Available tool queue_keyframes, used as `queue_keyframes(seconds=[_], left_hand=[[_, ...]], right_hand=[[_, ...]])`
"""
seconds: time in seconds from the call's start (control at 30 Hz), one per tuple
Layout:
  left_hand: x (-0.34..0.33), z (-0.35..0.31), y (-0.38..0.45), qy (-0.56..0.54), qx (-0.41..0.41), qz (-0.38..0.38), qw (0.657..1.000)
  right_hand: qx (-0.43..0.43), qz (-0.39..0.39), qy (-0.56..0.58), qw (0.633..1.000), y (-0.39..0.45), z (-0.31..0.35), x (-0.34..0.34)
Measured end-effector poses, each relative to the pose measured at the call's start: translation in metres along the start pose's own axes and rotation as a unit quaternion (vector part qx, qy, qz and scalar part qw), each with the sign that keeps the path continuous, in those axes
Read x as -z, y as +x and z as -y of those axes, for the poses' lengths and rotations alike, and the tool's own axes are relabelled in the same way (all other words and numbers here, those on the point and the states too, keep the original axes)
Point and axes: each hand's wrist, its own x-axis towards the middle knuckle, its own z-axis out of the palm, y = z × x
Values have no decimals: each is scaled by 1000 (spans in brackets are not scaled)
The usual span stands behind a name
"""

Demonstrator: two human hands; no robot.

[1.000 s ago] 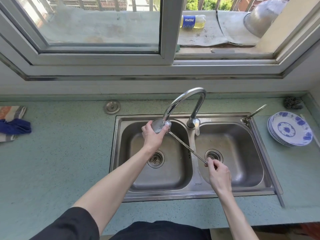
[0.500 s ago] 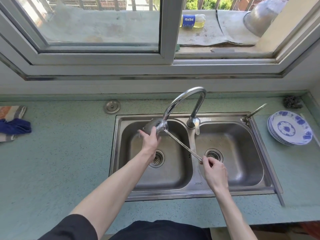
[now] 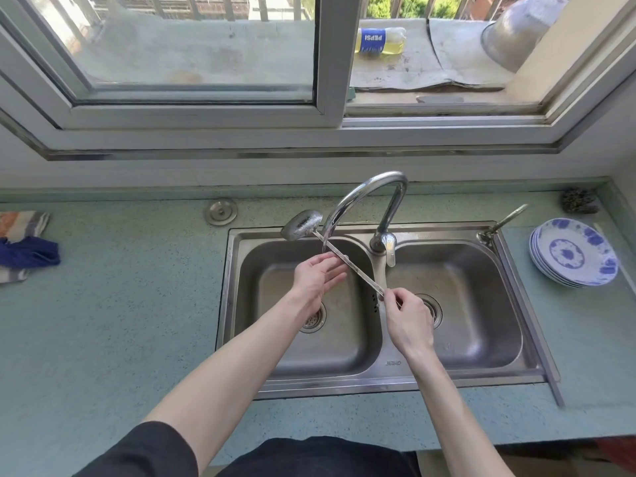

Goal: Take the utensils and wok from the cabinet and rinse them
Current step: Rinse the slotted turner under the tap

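Note:
A long steel ladle (image 3: 358,271) slants across the double sink (image 3: 537,325). Its bowl sits up at the sink's far-left rim, left of the faucet spout (image 3: 347,208). My right hand (image 3: 407,318) pinches the end of the handle over the divider between the basins. My left hand (image 3: 318,273) is under the spout over the left basin, fingers loosely spread, touching the middle of the handle. Water runs from the spout onto the handle and my left hand. No wok is in view.
A stack of blue-and-white plates (image 3: 574,253) sits right of the sink, a steel scrubber (image 3: 580,200) behind it. A second small tap (image 3: 502,223) stands at the sink's far-right corner. Cloths (image 3: 24,246) lie at the far left. A metal cap (image 3: 222,211) sits behind the left basin.
The ladle has slid up and to the left, so its bowl is now past the spout. My left hand has come off the bowl and moved down along the handle.

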Motion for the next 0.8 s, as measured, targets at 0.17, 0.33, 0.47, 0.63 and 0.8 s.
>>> queue_keyframes(seconds=[0.17,0.33,0.47,0.63,0.8], left_hand=[[-3,5,-4,27,-1,14,1000],[2,8,-8,40,-14,21,999],[6,10,-12,62,-33,30,997],[9,8,-12,73,-79,-7,994],[7,4,-9,77,-97,-27,992]], right_hand=[[8,21,0,1000,3,15,-5],[16,41,10,999,6,23,-16],[34,67,37,997,3,37,-20],[33,103,97,989,2,42,-24],[11,123,131,984,6,35,-24]])
